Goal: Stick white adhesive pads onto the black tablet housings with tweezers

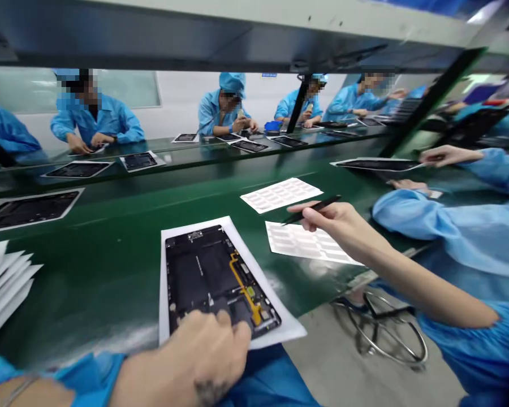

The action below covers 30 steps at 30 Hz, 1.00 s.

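An opened tablet housing (203,265) with black inner parts and an orange ribbon cable lies on a white sheet (288,325) before me. My left hand (203,350) is over its lower edge, fingers curled and tips hidden, so whatever they grip cannot be seen. Raised to the right, my right hand (333,217) pinches slim black tweezers (318,208), their tip pointing left. Below that tip is a sheet of pale labels (309,243). A second label sheet (282,194) lies just behind it.
The green bench (123,243) carries a stack of white sheets (4,282) at left and another tablet housing (29,208). A neighbour's hand (449,155) holds a housing (377,164) at right. A shelf (220,45) spans overhead. Several people in blue work opposite. A stool base (385,333) stands below.
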{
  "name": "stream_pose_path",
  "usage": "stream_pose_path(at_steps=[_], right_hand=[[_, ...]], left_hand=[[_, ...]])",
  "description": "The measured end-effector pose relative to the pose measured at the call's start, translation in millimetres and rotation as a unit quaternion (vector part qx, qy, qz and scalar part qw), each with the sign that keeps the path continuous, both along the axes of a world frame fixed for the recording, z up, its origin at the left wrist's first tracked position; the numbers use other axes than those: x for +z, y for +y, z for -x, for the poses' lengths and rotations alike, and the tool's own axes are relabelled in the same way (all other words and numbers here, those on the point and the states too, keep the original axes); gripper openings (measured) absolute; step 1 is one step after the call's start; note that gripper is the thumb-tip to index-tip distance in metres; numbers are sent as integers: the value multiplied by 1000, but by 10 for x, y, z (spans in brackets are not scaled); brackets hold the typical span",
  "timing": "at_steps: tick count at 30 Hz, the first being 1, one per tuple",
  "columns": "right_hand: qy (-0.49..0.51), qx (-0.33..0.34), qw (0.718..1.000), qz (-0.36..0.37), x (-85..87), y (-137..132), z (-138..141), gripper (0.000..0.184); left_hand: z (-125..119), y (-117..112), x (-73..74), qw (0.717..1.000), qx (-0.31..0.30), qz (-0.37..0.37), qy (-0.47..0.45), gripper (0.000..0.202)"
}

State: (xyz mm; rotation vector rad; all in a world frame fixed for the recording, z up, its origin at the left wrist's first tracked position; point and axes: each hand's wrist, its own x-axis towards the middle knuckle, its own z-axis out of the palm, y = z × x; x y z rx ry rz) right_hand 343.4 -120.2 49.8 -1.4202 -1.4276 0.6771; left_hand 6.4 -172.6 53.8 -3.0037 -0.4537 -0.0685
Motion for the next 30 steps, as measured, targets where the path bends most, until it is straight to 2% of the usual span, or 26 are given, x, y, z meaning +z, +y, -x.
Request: stream_pose_path(at_steps=[2, 4, 6, 8, 10, 12, 14, 16, 18, 26, 30], right_hand=[[31, -24, 999, 37, -178, -52, -141, 54], [67, -38, 994, 77, -352, -73, -239, 54], [84, -53, 990, 97, -495, -72, -300, 53], [87, -67, 989, 100, -596, -56, -336, 49], [92, -60, 988, 105, -651, -37, -358, 47], [97, -27, 988, 113, -663, -22, -370, 44], [100, 5, 987, 123, -644, -15, -378, 44], [101, 14, 985, 138, -613, -8, -383, 46], [94, 14, 983, 156, -584, 6, -386, 48], [45, 1, 975, 219, -483, 82, -343, 51], [55, -11, 968, 243, -446, 96, -349, 52]], left_hand=[[-55, -21, 5, 999, 0, 25, 32, 35], [-233, 101, 67, 995, -12, 53, 83, 22], [-523, 357, 133, 987, -34, 86, 130, 16], [-859, 706, 117, 989, -52, 88, 109, 21], [-1151, 1077, -21, 992, -114, 42, 39, 27], [-1334, 1393, -240, 981, -183, 59, -10, 45], [-1406, 1595, -454, 971, -215, 97, -29, 51], [-1408, 1677, -592, 966, -221, 127, -35, 50], [-1387, 1680, -644, 965, -217, 143, -37, 49], [-1387, 1641, -642, 965, -198, 169, -40, 49], [-1386, 1639, -658, 964, -191, 178, -49, 47]])
